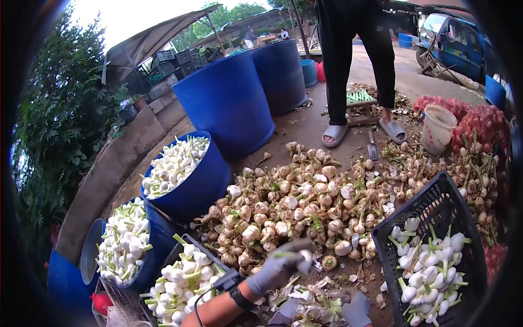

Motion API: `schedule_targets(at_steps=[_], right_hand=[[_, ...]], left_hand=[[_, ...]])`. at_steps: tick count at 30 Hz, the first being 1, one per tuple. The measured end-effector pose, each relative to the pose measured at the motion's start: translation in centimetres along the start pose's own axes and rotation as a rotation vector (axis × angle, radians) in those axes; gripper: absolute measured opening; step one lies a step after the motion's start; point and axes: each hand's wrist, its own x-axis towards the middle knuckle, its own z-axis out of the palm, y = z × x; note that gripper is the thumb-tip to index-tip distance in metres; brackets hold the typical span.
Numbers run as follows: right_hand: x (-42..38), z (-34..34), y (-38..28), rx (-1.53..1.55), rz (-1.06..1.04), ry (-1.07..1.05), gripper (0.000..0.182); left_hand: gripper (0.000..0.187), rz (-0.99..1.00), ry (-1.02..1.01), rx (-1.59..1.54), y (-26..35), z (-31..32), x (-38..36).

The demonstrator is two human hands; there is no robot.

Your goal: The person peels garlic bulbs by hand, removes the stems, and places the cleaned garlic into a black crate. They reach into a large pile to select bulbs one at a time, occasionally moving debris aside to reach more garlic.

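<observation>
My left hand [272,272], in a grey glove with a black band at the wrist, is closed around a white garlic bulb [305,262] with a green stem. It hangs just over the near side of a large heap of untrimmed garlic [294,204]. At the bottom edge a grey-gloved shape that looks like my right hand [357,309] is partly cut off. Its fingers cannot be made out. Peeled skins and stem scraps [316,308] lie between the hands.
To the left stand a crate of cleaned garlic [188,280] and blue tubs [212,174] of more. A black crate [381,240] holding clean bulbs is at right. Beyond the heap, a person in slippers [335,134] stands near a cleaver [372,147] and a white bucket [437,131].
</observation>
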Motion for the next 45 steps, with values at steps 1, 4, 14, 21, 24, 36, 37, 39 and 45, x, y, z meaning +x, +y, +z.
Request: schedule_targets(at_steps=[1, 4, 14, 21, 24, 36, 37, 39, 45], right_hand=[[-0.3, 0.5, 0.2, 0.089, -0.031, 0.045, 0.017], [-0.1, -0.3, -0.3, 0.165, -0.041, 0.084, 0.015], [-1.4, 1.6, 0.1, 0.223, -0.032, -0.108, 0.026], [0.2, -0.1, 1.1, 0.187, 0.115, -0.110, 0.038], [6.4, 1.6, 1.3, 0.086, -0.065, 0.080, 0.040], [4.6, 3.5, -1.1, 1.368, 0.426, -0.306, 0.021], [3.7, 2.6, -0.9, 1.262, 0.414, -0.288, 0.022], [2.3, 2.2, -0.3, 1.146, 0.428, -0.266, 0.024], [2.0, 0.5, -2.1, 0.926, 0.324, -0.277, 0.036]], left_hand=[[0.052, 0.185, 0.053, -0.089, 3.4, 0.6, 1.3], [0.040, 0.622, 0.150, -0.092, 12.3, -0.6, 4.6], [0.063, -0.204, -0.354, 0.266, -2.3, 12.9, 7.7], [0.042, 0.060, 0.027, 0.434, 0.4, 6.0, 11.3], [0.032, -0.174, 0.211, 0.365, -4.7, 0.4, 7.5], [0.067, -0.046, -0.040, 0.789, -14.0, -2.7, 0.7], [0.064, -0.190, -0.037, 0.509, -14.4, -2.1, 0.4], [0.064, -0.057, -0.070, 0.717, -14.6, -1.0, 0.2], [0.066, -0.013, -0.070, 0.853, -13.6, 0.2, 0.1]])
